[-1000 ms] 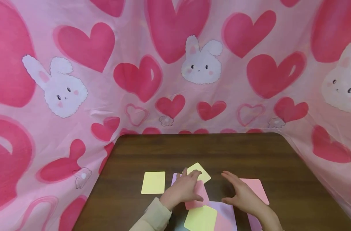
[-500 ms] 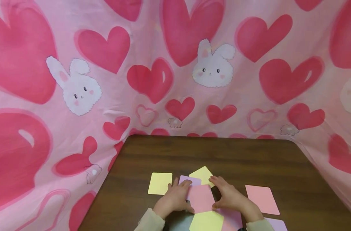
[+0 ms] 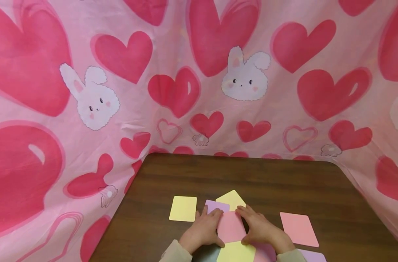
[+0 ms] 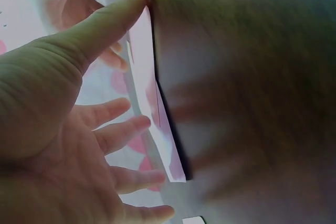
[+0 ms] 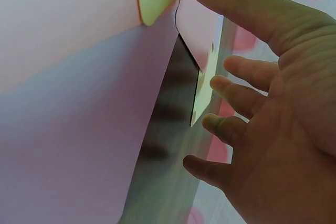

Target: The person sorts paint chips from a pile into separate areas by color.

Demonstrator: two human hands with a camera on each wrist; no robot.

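A pink square card (image 3: pixel 231 225) lies at the centre of an overlapping cluster. My left hand (image 3: pixel 203 229) is at its left side, thumb and fingertips along the edge. At the right side, my right hand (image 3: pixel 261 229) touches the card's edge in the same way. Both hands have their fingers spread and fairly straight in the wrist views. Behind the pink card are a purple card (image 3: pixel 217 206) and a tilted yellow card (image 3: pixel 232 199). Another yellow card (image 3: pixel 236 251) lies in front, near both thumbs. The right wrist view shows a wide purple sheet (image 5: pixel 94 129) nearby.
A separate yellow card (image 3: pixel 183 208) lies to the left on the dark wooden table (image 3: pixel 159 178). To the right are a pink card (image 3: pixel 299 229) and a purple card (image 3: pixel 313 255). A pink cloth (image 3: pixel 199 43) with hearts and rabbits hangs around the table.
The right hand has come left to the pink card's right edge, and the left hand has drawn back to its left edge, uncovering the card. The head view has shifted slightly.
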